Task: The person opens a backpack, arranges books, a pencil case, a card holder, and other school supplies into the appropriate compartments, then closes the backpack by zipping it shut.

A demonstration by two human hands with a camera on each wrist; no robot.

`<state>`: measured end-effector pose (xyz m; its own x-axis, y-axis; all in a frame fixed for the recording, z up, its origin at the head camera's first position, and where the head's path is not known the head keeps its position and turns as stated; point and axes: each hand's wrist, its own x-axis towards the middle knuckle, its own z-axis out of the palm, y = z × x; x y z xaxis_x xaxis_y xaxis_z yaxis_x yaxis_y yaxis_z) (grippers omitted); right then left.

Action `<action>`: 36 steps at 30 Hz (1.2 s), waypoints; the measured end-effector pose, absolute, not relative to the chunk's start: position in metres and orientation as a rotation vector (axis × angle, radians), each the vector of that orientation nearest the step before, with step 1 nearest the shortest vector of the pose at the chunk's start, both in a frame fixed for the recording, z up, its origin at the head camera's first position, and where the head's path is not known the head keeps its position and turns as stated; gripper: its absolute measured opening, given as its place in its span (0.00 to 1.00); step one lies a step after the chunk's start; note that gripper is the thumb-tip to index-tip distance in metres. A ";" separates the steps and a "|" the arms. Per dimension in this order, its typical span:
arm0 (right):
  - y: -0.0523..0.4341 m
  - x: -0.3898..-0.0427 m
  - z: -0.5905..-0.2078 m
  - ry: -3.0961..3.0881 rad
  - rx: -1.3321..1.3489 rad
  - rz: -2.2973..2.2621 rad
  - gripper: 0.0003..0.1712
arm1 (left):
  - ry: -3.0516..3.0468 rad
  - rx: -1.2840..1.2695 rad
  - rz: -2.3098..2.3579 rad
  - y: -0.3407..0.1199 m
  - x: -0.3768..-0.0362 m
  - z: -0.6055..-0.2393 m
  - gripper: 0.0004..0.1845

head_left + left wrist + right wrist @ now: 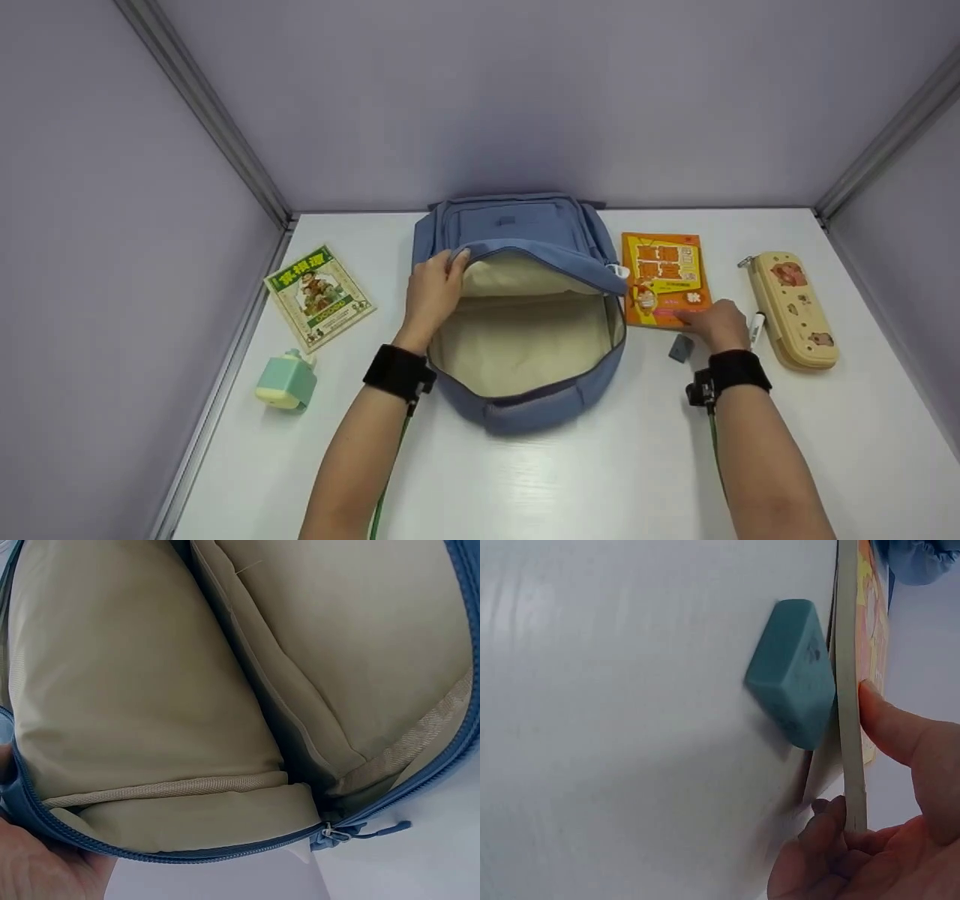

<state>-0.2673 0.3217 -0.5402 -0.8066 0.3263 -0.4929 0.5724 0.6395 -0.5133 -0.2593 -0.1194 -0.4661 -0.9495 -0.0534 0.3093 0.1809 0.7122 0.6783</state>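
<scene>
left hand (433, 289) grips backpack (525, 225) flap — open | right hand (718, 324) pinches orange book (664, 277) near edge

backpack (525, 352) mouth wide open, eraser (681, 348) beside book (664, 277)

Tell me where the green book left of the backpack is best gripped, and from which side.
Probably by its near corner, coming from the front. The green book lies flat and skewed on the table, so a thumb on the cover and fingers under an edge suit it. The mint-green gadget crowds the near-left approach.
</scene>
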 end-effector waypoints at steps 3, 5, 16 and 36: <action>0.321 -0.270 -0.537 2.541 0.713 -0.931 0.42 | -2.612 -0.082 -1.096 -0.122 -0.263 -0.462 0.24; 0.320 -0.271 -0.536 2.542 0.730 -0.930 0.41 | -2.607 -0.067 -1.102 -0.124 -0.265 -0.460 0.24; 0.306 -0.263 -0.540 2.474 0.780 -0.876 0.53 | -2.609 -0.084 -1.120 -0.123 -0.267 -0.460 0.23; 0.300 -0.274 -0.546 2.421 0.775 -1.257 0.39 | -2.604 -0.100 -1.120 -0.123 -0.266 -0.463 0.24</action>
